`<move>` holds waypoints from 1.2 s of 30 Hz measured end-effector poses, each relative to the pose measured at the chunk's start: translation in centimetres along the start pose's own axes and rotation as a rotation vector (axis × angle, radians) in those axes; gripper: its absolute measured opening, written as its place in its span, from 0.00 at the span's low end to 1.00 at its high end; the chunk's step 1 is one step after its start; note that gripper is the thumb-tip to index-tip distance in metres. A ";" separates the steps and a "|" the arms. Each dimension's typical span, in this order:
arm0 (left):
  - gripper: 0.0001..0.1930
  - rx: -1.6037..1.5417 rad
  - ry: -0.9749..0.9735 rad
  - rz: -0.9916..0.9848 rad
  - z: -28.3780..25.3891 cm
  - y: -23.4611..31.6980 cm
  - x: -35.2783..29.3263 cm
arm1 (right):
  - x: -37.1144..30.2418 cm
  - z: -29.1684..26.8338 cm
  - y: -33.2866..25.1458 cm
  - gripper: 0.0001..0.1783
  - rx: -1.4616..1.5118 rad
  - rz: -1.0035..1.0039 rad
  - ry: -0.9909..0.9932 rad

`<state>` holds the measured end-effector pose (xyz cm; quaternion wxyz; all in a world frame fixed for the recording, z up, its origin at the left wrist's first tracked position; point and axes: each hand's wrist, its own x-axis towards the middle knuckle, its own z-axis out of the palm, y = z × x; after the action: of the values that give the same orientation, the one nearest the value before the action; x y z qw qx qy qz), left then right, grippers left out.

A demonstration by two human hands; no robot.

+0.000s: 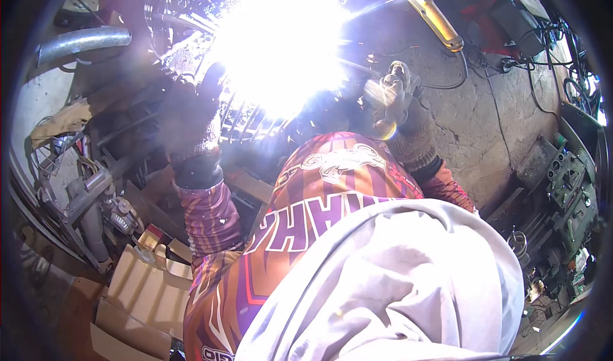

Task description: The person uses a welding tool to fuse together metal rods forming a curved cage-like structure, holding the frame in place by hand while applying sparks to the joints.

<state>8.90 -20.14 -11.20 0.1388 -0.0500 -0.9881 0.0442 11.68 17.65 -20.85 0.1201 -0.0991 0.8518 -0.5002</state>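
Observation:
A blinding white welding glare with flying sparks covers the middle of the work. Around its edges show thin metal bars and curved wire-like pieces. My right hand, in a pale knit glove, is closed at the right of the glare. A thin welding rod runs from it into the light; the holder in the glove is mostly hidden. My left hand, gloved and in deep shadow, is at the left edge of the glare beside the bars. Its fingers are lost in shadow and brightness.
A yellow corded power tool lies at the upper right on the concrete floor. Cables and a dark box are beyond it. Greenish machinery stands right. A metal pipe, scrap metal and cardboard are left.

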 end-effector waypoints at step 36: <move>0.31 -0.404 -0.400 -0.637 -2.6 2.6 2.4 | -0.1 3.1 4.0 0.20 1.154 0.250 -0.001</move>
<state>7.54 -17.13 -8.31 -0.0617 0.2413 -0.9504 -0.1864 12.53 17.02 -25.81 0.2132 0.0834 0.4471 -0.8647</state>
